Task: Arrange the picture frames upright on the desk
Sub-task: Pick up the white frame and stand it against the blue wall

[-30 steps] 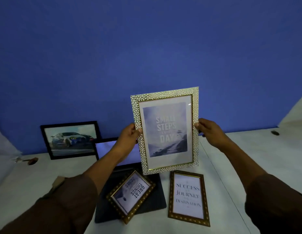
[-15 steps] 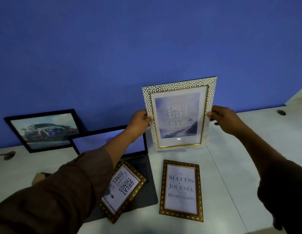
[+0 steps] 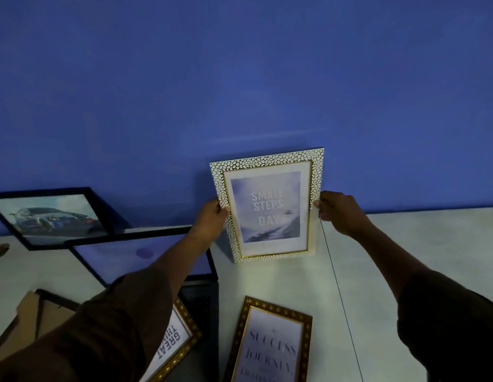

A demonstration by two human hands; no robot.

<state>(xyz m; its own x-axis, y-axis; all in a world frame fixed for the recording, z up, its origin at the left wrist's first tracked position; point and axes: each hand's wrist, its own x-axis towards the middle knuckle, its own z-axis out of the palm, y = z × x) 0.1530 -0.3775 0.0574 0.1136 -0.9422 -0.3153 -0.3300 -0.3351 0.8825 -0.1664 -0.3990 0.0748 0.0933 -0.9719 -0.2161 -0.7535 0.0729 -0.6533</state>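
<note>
A white pebble-patterned frame (image 3: 267,205) reading "Small steps every day" stands upright with its bottom edge on the white desk (image 3: 419,244), close to the blue wall. My left hand (image 3: 212,219) grips its left edge and my right hand (image 3: 339,210) grips its right edge. A gold frame reading "Success" (image 3: 270,346) lies flat near me. Another gold frame reading "Great things" (image 3: 173,346) lies flat, partly under my left sleeve. A black frame with a car picture (image 3: 52,216) leans against the wall at the left.
An open laptop (image 3: 135,255) sits left of the held frame, its screen lit. A brown cardboard-backed frame (image 3: 33,318) lies at the lower left. A seam (image 3: 339,299) runs down the desk right of the frames. The blue wall (image 3: 239,78) rises behind the desk.
Both hands have carried the pebble-patterned frame away from me and down, so it now rests on the desk near the wall. My view has moved closer and to the right.
</note>
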